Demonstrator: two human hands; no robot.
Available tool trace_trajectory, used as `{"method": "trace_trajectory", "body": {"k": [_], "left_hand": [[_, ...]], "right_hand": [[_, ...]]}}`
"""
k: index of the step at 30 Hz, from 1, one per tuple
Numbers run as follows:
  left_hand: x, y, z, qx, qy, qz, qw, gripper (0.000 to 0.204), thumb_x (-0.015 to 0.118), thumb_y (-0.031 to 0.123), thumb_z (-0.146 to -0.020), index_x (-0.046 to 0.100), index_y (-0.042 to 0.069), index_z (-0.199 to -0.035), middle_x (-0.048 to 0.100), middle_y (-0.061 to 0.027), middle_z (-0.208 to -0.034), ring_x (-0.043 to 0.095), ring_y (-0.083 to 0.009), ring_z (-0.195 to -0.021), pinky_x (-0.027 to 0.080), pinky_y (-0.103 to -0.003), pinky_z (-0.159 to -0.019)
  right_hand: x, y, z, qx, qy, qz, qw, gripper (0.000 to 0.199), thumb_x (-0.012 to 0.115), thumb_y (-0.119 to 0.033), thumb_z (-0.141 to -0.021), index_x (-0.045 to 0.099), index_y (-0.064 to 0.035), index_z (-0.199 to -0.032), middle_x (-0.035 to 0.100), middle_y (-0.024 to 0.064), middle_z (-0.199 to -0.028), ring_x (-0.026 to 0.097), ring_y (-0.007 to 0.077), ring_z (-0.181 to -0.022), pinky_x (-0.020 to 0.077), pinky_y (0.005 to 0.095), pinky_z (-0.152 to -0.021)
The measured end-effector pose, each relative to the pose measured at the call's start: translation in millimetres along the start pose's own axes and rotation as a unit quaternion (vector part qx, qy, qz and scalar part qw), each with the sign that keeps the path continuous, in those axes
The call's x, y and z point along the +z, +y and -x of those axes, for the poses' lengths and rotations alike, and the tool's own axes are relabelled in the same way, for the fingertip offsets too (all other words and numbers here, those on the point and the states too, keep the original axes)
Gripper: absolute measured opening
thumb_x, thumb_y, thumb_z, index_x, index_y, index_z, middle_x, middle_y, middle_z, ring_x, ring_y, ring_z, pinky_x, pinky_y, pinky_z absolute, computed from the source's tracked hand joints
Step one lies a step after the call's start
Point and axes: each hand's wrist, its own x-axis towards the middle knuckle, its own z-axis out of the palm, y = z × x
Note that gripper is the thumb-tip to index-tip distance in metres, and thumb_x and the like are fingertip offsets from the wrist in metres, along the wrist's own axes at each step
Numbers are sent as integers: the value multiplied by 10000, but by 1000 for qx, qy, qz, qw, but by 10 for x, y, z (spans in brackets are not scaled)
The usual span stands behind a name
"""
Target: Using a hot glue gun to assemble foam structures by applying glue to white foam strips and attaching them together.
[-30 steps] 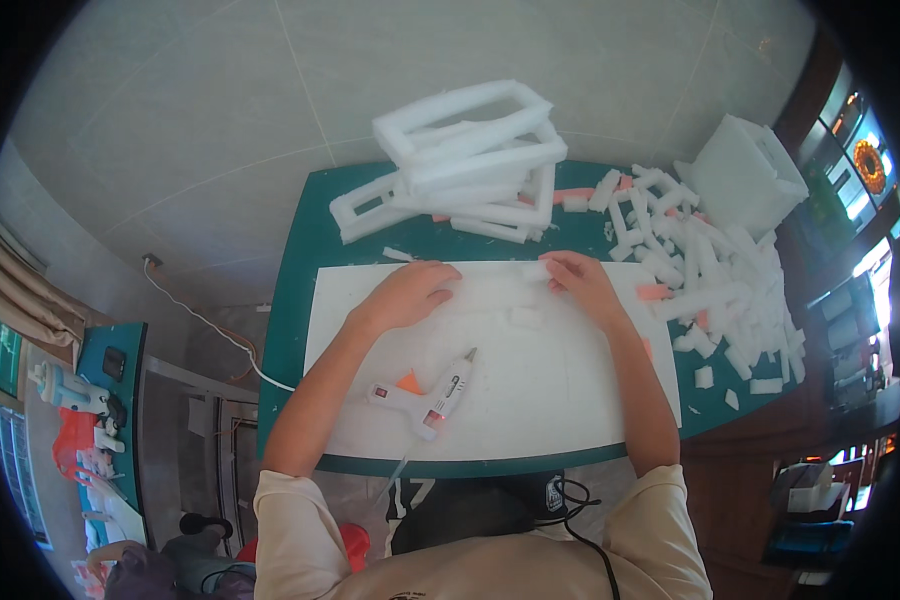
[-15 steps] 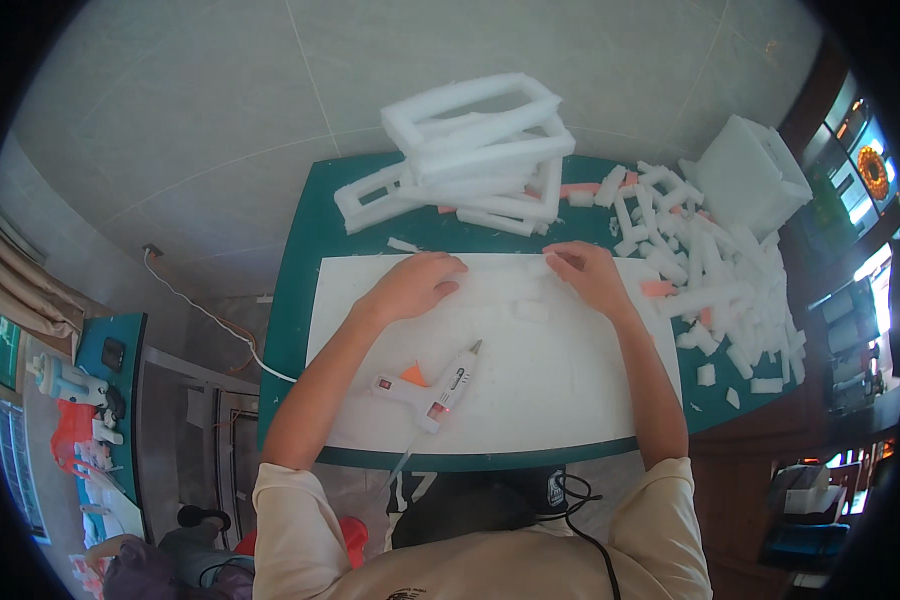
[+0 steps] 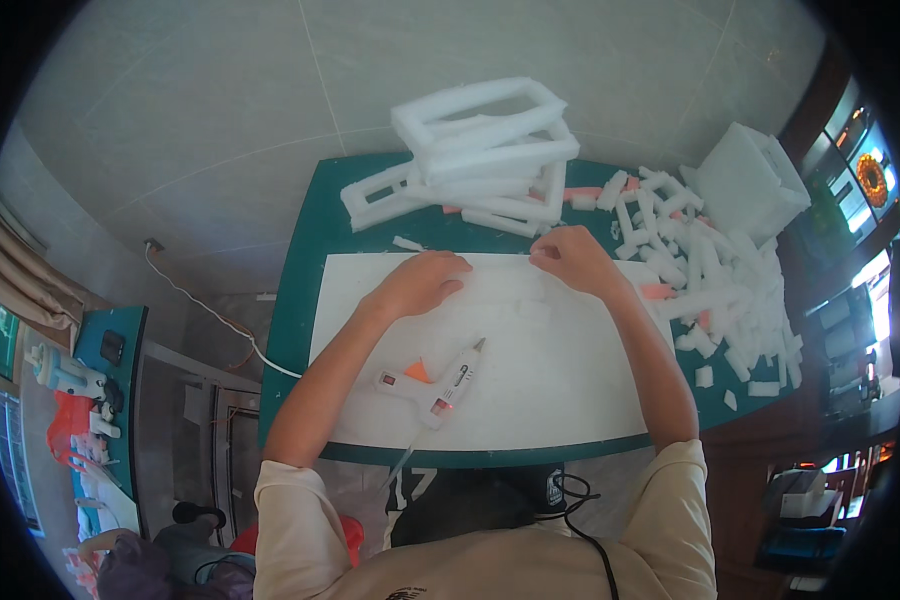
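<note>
A big white foam sheet (image 3: 530, 390) lies flat on the green table (image 3: 305, 270). My left hand (image 3: 422, 283) rests palm down near the sheet's far edge, fingers pressing on a white foam strip (image 3: 500, 290). My right hand (image 3: 568, 257) presses the far edge of the same strip, fingers curled over it. The strip is hard to tell from the sheet beneath. A white glue gun (image 3: 435, 382) with an orange trigger lies on the sheet, closer to me than my hands.
Stacked white foam frames (image 3: 480, 140) stand at the table's far side. A heap of small foam offcuts (image 3: 715, 290) and a foam box (image 3: 748, 185) fill the right. The gun's cord (image 3: 210, 310) runs off left to a wall socket. Shelves with objects stand left.
Both hands have slid slightly toward the sheet's far edge and closer together. The glue gun has not moved.
</note>
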Motion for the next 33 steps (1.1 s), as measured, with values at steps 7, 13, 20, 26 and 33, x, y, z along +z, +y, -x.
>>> {"method": "trace_trajectory", "body": {"k": [7, 13, 20, 26, 33], "left_hand": [[17, -32, -19, 15, 7, -4, 1000, 271, 578, 132, -912, 637, 37, -1159, 630, -131, -1185, 559, -311, -1124, 434, -384, -976], [-2, -2, -6, 10, 0, -7, 1000, 269, 577, 149, -915, 634, 40, -1154, 623, -130, -1189, 551, -309, -1141, 434, -391, -979], [-3, 4, 8, 14, 7, -2, 1000, 270, 580, 143, -916, 632, 34, -1156, 621, -137, -1189, 551, -309, -1142, 440, -394, -974], [-36, 47, 1, -8, -8, -9, 1000, 282, 592, 142, -908, 626, 33, -1166, 615, -141, -1183, 551, -315, -1131, 450, -395, -961], [-407, -73, 244, 23, 170, 41, 984, 243, 612, 99, -895, 637, 28, -1127, 632, -133, -1146, 616, -276, -1017, 479, -347, -907]], "right_hand": [[56, 1, -32, -15, -10, 13, 1000, 239, 695, -190, -777, 695, 30, -872, 645, 166, -741, 605, 284, -690, 458, 356, -653], [55, -74, 29, 19, -12, -22, 1000, 239, 706, -202, -796, 693, 24, -873, 640, 179, -789, 602, 336, -760, 476, 371, -730], [42, 106, 131, -27, -15, -85, 996, 326, 714, -160, -807, 665, 8, -1082, 628, 163, -982, 602, 277, -824, 480, 353, -761], [127, 138, 173, -25, -35, -92, 995, 406, 681, -34, -800, 607, -23, -1198, 633, 149, -1061, 602, 257, -882, 504, 325, -781], [203, 135, 221, -4, 4, -118, 993, 370, 636, -13, -823, 606, -34, -1191, 639, 141, -1134, 606, 269, -911, 522, 321, -795]]}}
